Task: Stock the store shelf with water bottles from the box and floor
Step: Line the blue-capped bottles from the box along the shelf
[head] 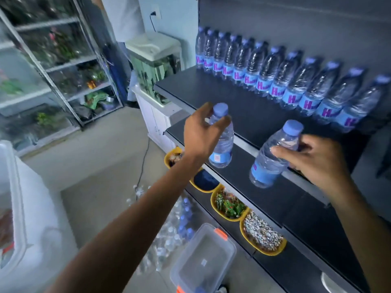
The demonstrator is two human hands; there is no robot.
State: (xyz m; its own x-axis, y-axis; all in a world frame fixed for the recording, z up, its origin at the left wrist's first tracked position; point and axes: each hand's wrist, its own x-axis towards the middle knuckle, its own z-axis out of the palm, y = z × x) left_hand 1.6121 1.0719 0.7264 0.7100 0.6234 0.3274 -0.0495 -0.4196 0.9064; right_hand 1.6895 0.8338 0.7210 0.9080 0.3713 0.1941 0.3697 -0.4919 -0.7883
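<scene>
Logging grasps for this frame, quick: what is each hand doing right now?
Left hand: grips the upright water bottle near its neck.
Right hand: holds the tilted water bottle by its upper part.

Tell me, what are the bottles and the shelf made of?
The bottles look like clear, shiny plastic: you can see through their ribbed walls. The shelf looks dark and matte, maybe painted metal or board; it's hard to tell.

Blue labels (293, 98) on the shelved bottles (296, 78) show a purple word starting "H", the rest blurred.
</scene>
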